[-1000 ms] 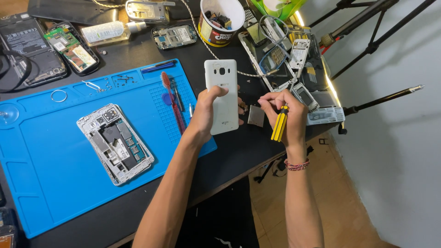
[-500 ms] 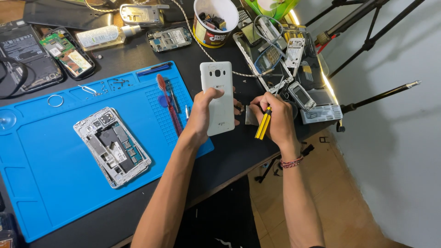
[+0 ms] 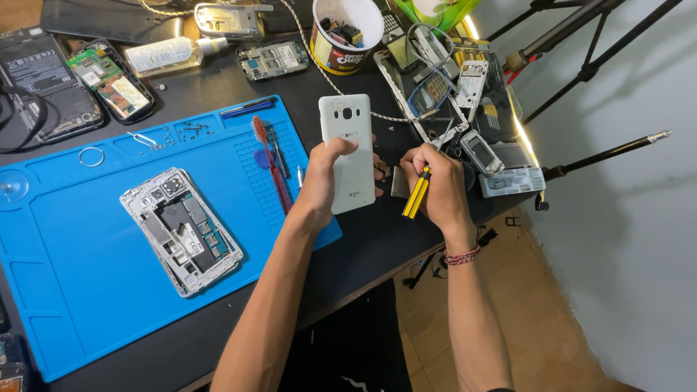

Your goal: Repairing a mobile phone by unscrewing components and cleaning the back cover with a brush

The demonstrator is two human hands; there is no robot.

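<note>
Just above the middle of the frame, the left hand (image 3: pixel 328 174) grips a white phone (image 3: pixel 348 152) back-side up, its long axis running up and down the picture. The right hand (image 3: pixel 435 185) is closed on a yellow screwdriver (image 3: pixel 416 193) just right of the phone's lower edge, nearer it than anything else on the bench (image 3: pixel 363 247).
</note>
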